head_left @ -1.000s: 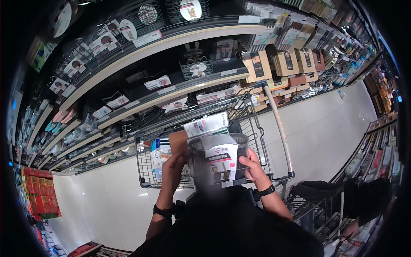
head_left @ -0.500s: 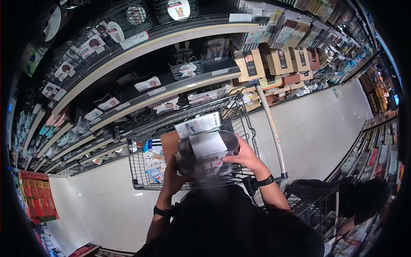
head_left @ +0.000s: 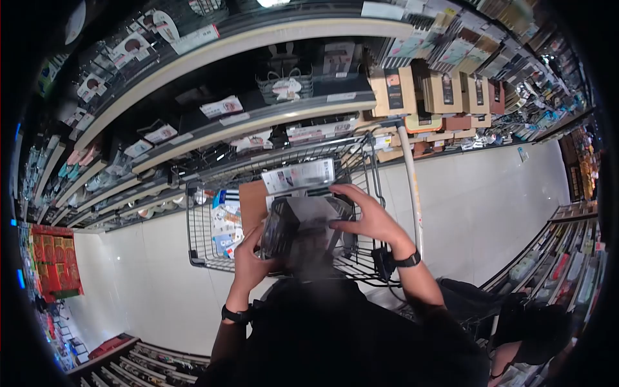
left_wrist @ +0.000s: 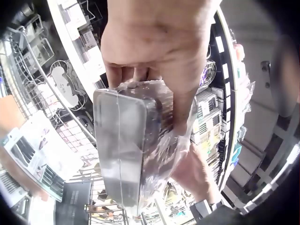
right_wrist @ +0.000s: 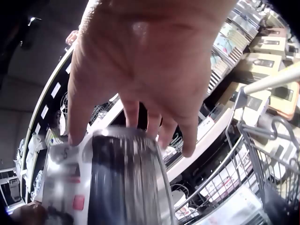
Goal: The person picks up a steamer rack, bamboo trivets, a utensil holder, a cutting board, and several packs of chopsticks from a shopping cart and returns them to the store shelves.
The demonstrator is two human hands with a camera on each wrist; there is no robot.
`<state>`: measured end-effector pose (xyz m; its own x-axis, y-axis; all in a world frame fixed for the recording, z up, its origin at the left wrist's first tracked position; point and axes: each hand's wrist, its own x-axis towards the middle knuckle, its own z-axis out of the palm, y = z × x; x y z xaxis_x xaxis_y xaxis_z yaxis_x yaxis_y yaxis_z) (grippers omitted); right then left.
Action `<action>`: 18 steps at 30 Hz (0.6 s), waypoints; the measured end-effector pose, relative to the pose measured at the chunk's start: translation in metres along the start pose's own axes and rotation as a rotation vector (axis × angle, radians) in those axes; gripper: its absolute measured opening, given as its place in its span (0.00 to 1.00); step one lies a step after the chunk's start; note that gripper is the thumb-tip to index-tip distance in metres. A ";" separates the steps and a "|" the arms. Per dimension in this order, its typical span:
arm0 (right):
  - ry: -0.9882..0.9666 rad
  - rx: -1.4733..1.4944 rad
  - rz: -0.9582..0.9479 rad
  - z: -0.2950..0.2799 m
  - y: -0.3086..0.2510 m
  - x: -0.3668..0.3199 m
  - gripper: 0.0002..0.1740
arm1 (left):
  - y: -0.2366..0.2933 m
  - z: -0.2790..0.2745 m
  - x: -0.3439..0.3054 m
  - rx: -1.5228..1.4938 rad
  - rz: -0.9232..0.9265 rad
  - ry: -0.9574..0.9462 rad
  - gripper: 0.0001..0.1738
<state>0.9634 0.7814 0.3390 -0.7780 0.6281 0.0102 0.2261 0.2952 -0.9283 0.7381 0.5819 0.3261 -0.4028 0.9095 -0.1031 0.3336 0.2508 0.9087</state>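
Observation:
A dark container in clear plastic wrap [head_left: 303,226] [left_wrist: 122,145] is held over the cart, tilted, its label mostly blurred in the head view. The left hand [head_left: 250,261] [left_wrist: 157,42] grips its left side, with the thumb over the wrap and the other fingers partly hidden behind it. At the other side the right hand [head_left: 369,219] [right_wrist: 145,61] has its fingers spread and fairly straight; its thumb lies at the container's labelled side in the right wrist view. Whether all its fingertips touch is not clear.
Beneath the hands stands a wire shopping cart [head_left: 200,261] holding a brown box [head_left: 253,205], a white printed package [head_left: 298,175] and several blue-and-white packs [head_left: 227,222]. Stocked shelves [head_left: 309,116] run alongside. A person in dark clothes [head_left: 538,329] is at lower right.
The container has turned and tilted, so its printed label no longer faces the head camera. The right hand has shifted up along it and its fingers have spread.

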 end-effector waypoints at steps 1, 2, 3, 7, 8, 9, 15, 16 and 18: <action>-0.139 -0.120 -0.012 -0.007 0.006 0.006 0.43 | -0.006 0.006 -0.002 0.006 -0.026 -0.006 0.37; -0.254 -0.136 0.018 -0.012 0.008 0.014 0.40 | -0.014 0.014 -0.002 -0.126 -0.092 -0.047 0.38; -0.259 -0.122 0.031 -0.014 0.015 0.021 0.40 | -0.011 0.020 0.002 -0.259 -0.156 -0.086 0.38; -0.606 -0.099 0.148 -0.017 0.036 0.039 0.40 | -0.019 0.038 0.006 -0.412 -0.333 -0.213 0.32; -0.674 -0.051 0.193 -0.018 0.038 0.044 0.40 | -0.021 0.040 0.007 -0.481 -0.392 -0.230 0.30; -0.747 -0.009 0.234 -0.018 0.040 0.049 0.40 | -0.023 0.042 0.005 -0.489 -0.399 -0.214 0.30; -0.453 -0.172 -0.105 -0.031 0.019 0.041 0.41 | -0.022 0.055 0.011 -0.130 0.010 -0.053 0.43; -0.378 -0.333 -0.217 -0.037 0.011 0.041 0.40 | -0.021 0.056 0.014 -0.137 0.021 -0.045 0.44; -0.251 -0.548 -0.327 -0.051 -0.003 0.047 0.38 | -0.012 0.055 0.018 -0.220 -0.007 -0.013 0.43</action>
<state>0.9557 0.8467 0.3612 -0.9541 0.2785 0.1101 0.1692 0.8046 -0.5692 0.7738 0.6138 0.2905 -0.3932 0.9125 -0.1133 0.1365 0.1798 0.9742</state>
